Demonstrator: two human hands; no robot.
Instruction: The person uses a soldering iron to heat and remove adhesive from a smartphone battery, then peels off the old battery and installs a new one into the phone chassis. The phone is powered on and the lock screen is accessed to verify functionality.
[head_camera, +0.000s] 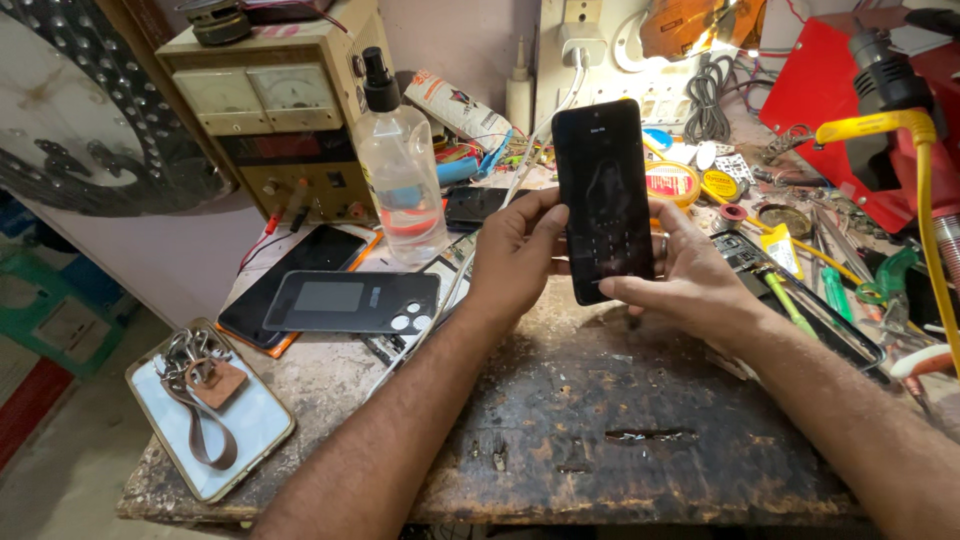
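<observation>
Glossy black glass phone (604, 200) w/ reflections, worn rough wood bench (600, 420) w/ chipped dark coating, clear plastic spray bottle (401, 165), matt grey plastic back cover (350, 301), brown leather key strap (205, 415), shiny metal keys (190, 352), beige painted metal power supply (285, 110)

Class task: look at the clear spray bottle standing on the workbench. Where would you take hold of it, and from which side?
Probably grip the spray bottle around its straight clear body below the black nozzle, coming from the front right. It stands upright, with the power supply close behind on its left and phones lying in front.
</observation>
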